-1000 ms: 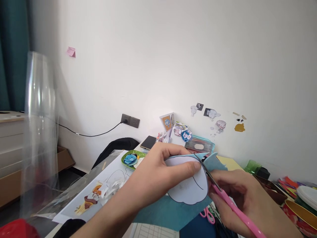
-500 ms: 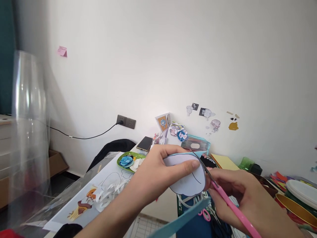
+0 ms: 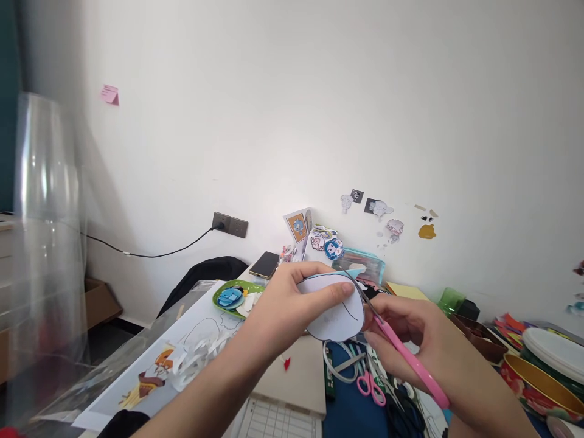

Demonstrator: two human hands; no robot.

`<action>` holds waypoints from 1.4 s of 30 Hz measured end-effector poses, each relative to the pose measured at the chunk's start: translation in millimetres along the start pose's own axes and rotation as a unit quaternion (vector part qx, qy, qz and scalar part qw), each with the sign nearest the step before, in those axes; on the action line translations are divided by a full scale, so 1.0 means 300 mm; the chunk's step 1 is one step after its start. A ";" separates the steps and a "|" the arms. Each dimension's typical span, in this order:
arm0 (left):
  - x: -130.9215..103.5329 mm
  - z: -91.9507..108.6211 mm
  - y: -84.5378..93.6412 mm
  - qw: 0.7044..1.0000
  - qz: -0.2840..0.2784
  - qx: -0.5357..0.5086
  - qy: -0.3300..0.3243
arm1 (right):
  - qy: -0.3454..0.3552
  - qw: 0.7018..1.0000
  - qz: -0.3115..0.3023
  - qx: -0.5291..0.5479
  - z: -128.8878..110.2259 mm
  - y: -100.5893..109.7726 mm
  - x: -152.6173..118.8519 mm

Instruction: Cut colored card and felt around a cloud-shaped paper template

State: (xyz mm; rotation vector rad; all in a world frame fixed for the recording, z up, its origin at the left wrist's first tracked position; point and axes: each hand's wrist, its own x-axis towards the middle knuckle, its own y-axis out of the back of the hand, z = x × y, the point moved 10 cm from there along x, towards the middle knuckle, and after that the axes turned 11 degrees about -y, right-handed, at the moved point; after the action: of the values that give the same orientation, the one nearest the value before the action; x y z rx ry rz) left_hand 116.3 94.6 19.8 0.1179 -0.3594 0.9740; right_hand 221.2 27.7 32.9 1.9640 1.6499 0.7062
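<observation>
While my left hand [image 3: 292, 301] pinches the white paper cut-out [image 3: 335, 307] between thumb and fingers, holding it up above the counter [image 3: 298, 377], the clear plastic roll [image 3: 45, 243] stands far off at my left and a printed sheet [image 3: 155, 365] with paper curls lies below my forearm. Beside it sits a green dish [image 3: 235, 296] of scraps, with a phone [image 3: 264, 264] behind. My right hand [image 3: 429, 347] is closed round the pink scissors [image 3: 401, 353], whose blades meet the cut-out's right edge, close to my left thumb. I judge the risk to be a nick to that thumb, or the blades straying off the drawn line if the paper flexes. Below lie a second pair of pink scissors [image 3: 369, 386]; stacked bowls [image 3: 542, 377] crowd my right elbow.
</observation>
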 end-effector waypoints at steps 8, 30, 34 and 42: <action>0.005 0.010 -0.008 0.999 -0.017 0.033 -0.011 | 0.011 0.998 -0.064 0.017 0.027 0.000 0.014; 0.037 -0.001 0.051 0.992 -0.012 0.110 -0.063 | 0.011 0.987 0.046 0.151 0.064 0.111 0.011; 0.025 0.018 0.011 0.986 -0.047 0.143 -0.067 | 0.015 0.979 0.049 0.198 0.039 0.060 0.009; -0.004 -0.122 -0.085 0.959 -0.130 0.239 -0.080 | -0.041 0.981 0.024 0.189 0.223 -0.063 0.006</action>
State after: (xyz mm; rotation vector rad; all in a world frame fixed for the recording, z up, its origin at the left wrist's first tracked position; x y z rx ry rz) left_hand 145.7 88.7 -13.4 0.6719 -0.2418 0.7762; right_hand 251.6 30.4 -29.7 2.2640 1.7940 0.3386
